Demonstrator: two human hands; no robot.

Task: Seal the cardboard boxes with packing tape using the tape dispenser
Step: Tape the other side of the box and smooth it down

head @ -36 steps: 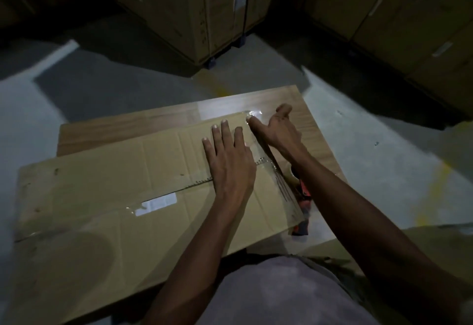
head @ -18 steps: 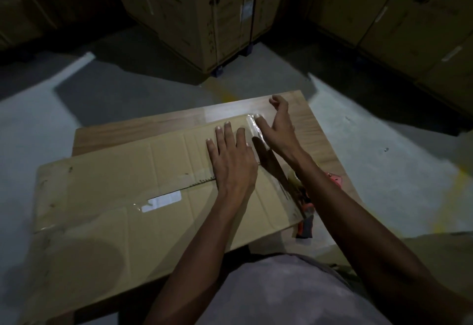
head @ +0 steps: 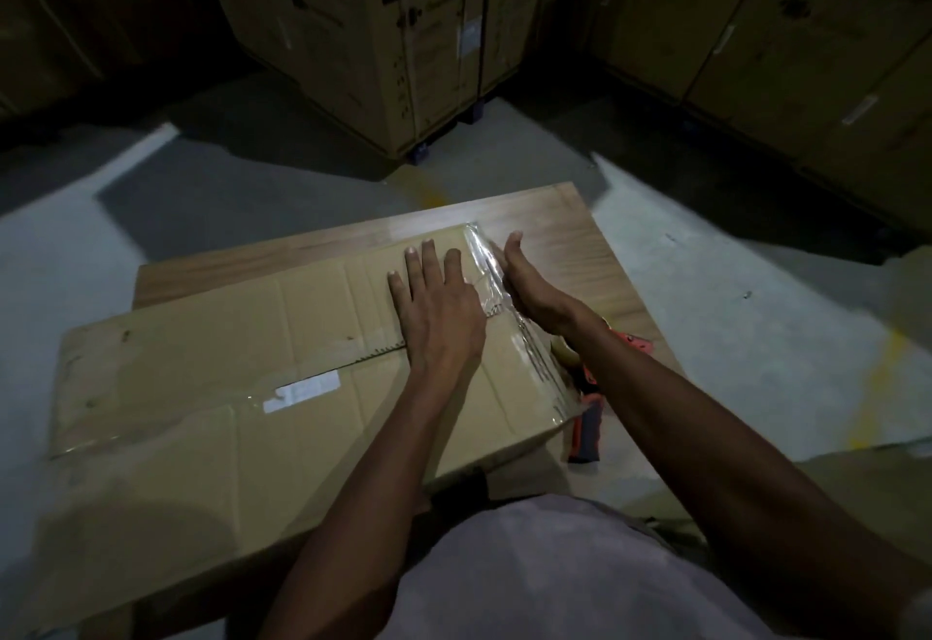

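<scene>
- Cardboard box (head: 212, 387) lay flattened-looking across a wooden table (head: 555, 216), its long axis running left to right from the person's side, with the near left corner overhanging the table edge.
- Clear packing tape (head: 486, 261) ran along the box's right end, crossing the long axis and reaching from the far corner to the near corner.
- A second, older strip with a white label (head: 302, 390) followed the centre seam lengthwise toward the left end.
- The left hand (head: 439, 306) rested flat on the box top just left of the end strip, fingers straight and slightly spread, holding nothing and pinning the cardboard.
- The right hand (head: 524, 281) sat on its edge against the taped right end, fingers straight and together, pressing the tape rather than gripping anything.
- The tape dispenser (head: 587, 417), orange-handled, lay on the table beside the box's right end, partly hidden beneath the right forearm and in neither hand.
- Judged from that layout, the right hand was the nearer one to the dispenser, which lay behind and below its wrist, toward the person.
- The end strip looked wrinkled near the far corner, so smoothing along its length seemed the step in hand.
- Large printed cartons (head: 383, 34) stood well apart on the floor beyond the table.
</scene>
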